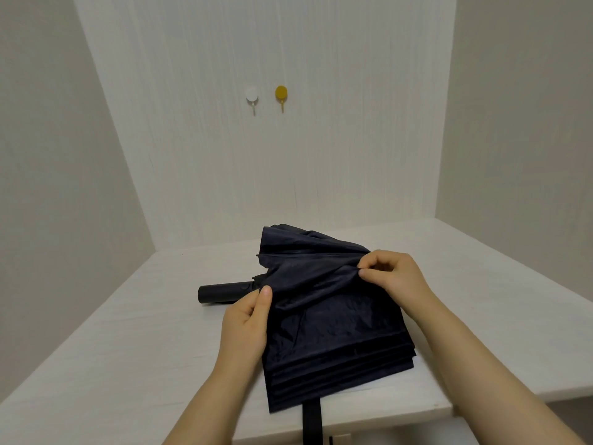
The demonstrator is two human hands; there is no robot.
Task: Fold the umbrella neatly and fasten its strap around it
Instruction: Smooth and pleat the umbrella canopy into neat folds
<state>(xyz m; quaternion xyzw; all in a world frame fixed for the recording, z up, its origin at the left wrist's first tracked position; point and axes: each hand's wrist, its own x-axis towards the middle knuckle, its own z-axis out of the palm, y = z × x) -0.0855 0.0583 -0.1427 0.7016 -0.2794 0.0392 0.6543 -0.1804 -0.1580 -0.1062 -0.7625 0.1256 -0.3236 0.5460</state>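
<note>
Two bare hands work the dark navy, thin nylon canopy of the collapsed folding umbrella (333, 313), which lies at centre-right of the frame on the pale, faintly grained white table (128, 332). The right hand (396, 277), right of centre, has thumb and forefinger pressed together on a gathered ridge of cloth near the canopy's upper edge; the left hand (247, 326), lower centre, pinches the canopy's left edge, thumb on top and the other fingers hidden beneath. To do this step well, each panel should probably be drawn taut between the two pinches and laid flat on the stack of pleats already layered toward the lower edge, so that creases stay parallel. The fabric looks slack and finely wrinkled, likely slippery, so a firm pinch seems advisable. The matte black cylindrical handle (221, 293) projects leftward, resting on the table. The flat black strap (312, 422) hangs over the table's near edge at the bottom of the frame, not yet fastened. Two round wall hooks, one white (251, 95) and one mustard yellow (281, 94), sit in the upper centre.
</note>
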